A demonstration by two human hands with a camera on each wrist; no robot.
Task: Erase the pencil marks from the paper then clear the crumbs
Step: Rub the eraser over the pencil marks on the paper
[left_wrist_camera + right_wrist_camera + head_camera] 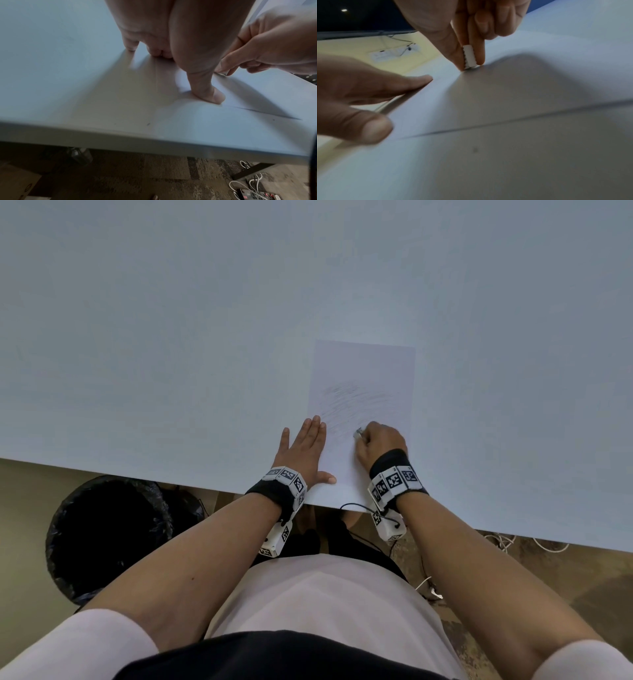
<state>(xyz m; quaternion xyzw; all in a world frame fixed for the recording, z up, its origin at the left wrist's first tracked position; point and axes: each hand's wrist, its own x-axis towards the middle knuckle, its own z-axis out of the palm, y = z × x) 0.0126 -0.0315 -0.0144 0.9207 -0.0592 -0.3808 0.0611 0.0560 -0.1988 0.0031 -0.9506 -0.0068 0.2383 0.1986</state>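
Note:
A white sheet of paper [363, 371] lies on the pale table near its front edge, with grey pencil marks [356, 402] scribbled across its middle. My left hand [303, 448] lies flat with straight fingers on the paper's left edge, thumb [214, 96] pressing down near the bottom corner. My right hand [378, 445] pinches a small white eraser [469, 57] between thumb and fingers, its lower end touching the paper [488, 101] below the scribble. In the head view only the eraser's tip [358, 433] shows.
The table [171, 337] stretches wide and bare beyond the paper. A black-lined bin [109, 529] stands on the floor under the table's front edge at my left. Cables and a power strip [257, 192] lie on the carpet at the right.

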